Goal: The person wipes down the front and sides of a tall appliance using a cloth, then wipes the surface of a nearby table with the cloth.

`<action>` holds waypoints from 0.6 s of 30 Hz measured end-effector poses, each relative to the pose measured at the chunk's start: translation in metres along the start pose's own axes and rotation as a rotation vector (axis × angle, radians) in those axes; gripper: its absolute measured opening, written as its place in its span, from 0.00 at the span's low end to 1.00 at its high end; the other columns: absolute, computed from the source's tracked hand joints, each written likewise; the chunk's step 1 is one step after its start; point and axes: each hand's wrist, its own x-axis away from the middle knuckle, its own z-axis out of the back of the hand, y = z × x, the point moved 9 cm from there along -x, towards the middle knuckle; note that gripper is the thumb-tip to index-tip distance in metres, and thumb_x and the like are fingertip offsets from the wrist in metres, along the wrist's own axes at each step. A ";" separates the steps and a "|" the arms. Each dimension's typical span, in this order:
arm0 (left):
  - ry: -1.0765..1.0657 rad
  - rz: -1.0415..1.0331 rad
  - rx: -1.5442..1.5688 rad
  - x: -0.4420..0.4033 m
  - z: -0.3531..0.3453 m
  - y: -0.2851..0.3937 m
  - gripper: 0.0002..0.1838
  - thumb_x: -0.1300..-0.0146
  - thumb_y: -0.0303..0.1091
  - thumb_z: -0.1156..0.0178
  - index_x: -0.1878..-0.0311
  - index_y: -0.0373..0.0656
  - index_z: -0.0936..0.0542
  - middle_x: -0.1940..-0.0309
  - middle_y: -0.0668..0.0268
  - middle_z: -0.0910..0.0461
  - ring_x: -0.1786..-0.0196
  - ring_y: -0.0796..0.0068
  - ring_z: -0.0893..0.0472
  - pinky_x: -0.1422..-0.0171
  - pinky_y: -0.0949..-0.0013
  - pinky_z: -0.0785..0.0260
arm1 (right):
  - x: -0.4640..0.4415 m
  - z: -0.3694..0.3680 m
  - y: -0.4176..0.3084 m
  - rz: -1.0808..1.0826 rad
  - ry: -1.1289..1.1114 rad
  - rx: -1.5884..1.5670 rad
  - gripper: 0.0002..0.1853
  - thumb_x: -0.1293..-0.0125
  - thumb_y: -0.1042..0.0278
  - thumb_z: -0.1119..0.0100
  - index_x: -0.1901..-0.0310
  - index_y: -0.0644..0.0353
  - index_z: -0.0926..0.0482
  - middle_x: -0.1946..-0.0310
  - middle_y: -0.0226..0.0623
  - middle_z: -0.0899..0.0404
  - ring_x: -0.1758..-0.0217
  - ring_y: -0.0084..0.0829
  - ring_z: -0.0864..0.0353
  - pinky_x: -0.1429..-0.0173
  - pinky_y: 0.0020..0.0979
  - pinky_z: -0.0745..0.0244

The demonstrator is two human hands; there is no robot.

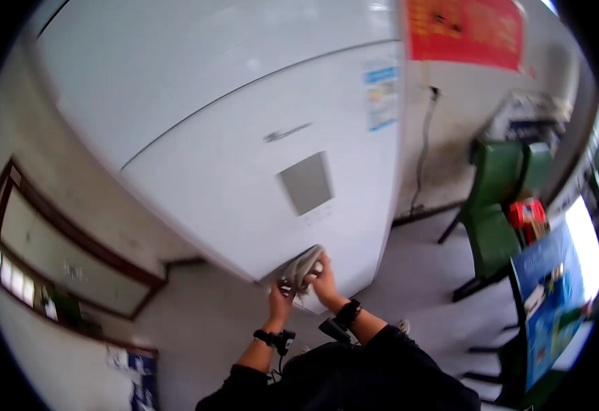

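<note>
Both hands are together low in front of a tall white refrigerator (245,185), around a bunched grey-beige cloth (303,264). My right hand (324,281) grips the cloth's right side with bent fingers. On its lower left side, my left hand (281,302) has its fingers closed on the cloth too. Whether the cloth touches the refrigerator door cannot be made out. Above the hands, the door carries a grey panel (305,183) and a dark streak of lettering. Black straps with small devices sit on both wrists.
Green chairs (488,216) stand at right beside a table with a blue cover (542,264), with a red box (526,213) nearby. A cable (424,147) hangs down the wall below a red banner (467,31). At left is a brown-framed mirror (73,253).
</note>
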 end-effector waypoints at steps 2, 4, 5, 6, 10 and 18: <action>-0.139 0.112 0.456 0.004 -0.004 -0.006 0.20 0.44 0.28 0.46 0.49 0.38 0.38 0.68 0.60 0.26 0.68 0.75 0.25 0.67 0.73 0.31 | -0.003 -0.001 -0.003 -0.015 -0.081 -0.166 0.44 0.55 0.88 0.51 0.37 0.58 0.60 0.44 0.40 0.42 0.48 0.36 0.32 0.51 0.32 0.29; -0.215 0.217 0.739 0.014 0.000 0.015 0.25 0.42 0.32 0.46 0.43 0.39 0.42 0.63 0.61 0.28 0.64 0.76 0.25 0.64 0.74 0.31 | 0.004 -0.019 -0.016 -0.013 -0.147 -0.234 0.45 0.53 0.87 0.48 0.37 0.58 0.63 0.43 0.42 0.43 0.48 0.36 0.32 0.50 0.32 0.29; -0.206 0.220 0.853 0.016 0.004 0.026 0.28 0.42 0.33 0.46 0.41 0.40 0.45 0.61 0.61 0.29 0.63 0.76 0.26 0.63 0.74 0.31 | 0.005 -0.029 -0.021 0.002 -0.192 -0.228 0.45 0.53 0.86 0.48 0.36 0.58 0.64 0.43 0.41 0.44 0.47 0.35 0.33 0.49 0.32 0.30; -0.220 0.158 0.891 0.016 0.003 0.037 0.29 0.42 0.34 0.46 0.40 0.40 0.46 0.59 0.61 0.30 0.63 0.77 0.26 0.63 0.74 0.31 | 0.009 -0.037 -0.034 0.004 -0.244 -0.139 0.45 0.53 0.86 0.47 0.36 0.58 0.63 0.42 0.41 0.44 0.46 0.34 0.34 0.48 0.32 0.31; -0.286 0.086 0.866 0.015 0.016 0.056 0.27 0.44 0.32 0.43 0.43 0.39 0.41 0.58 0.64 0.30 0.60 0.79 0.28 0.57 0.74 0.33 | 0.020 -0.062 -0.063 0.129 -0.288 0.185 0.42 0.51 0.85 0.46 0.37 0.60 0.60 0.43 0.41 0.45 0.48 0.33 0.32 0.50 0.30 0.29; -0.133 -0.253 0.337 -0.011 0.141 0.152 0.23 0.48 0.25 0.41 0.49 0.36 0.36 0.60 0.66 0.27 0.60 0.80 0.27 0.57 0.77 0.32 | 0.032 -0.116 -0.150 0.671 -0.319 0.528 0.31 0.53 0.88 0.46 0.45 0.67 0.44 0.52 0.42 0.41 0.56 0.30 0.30 0.56 0.27 0.27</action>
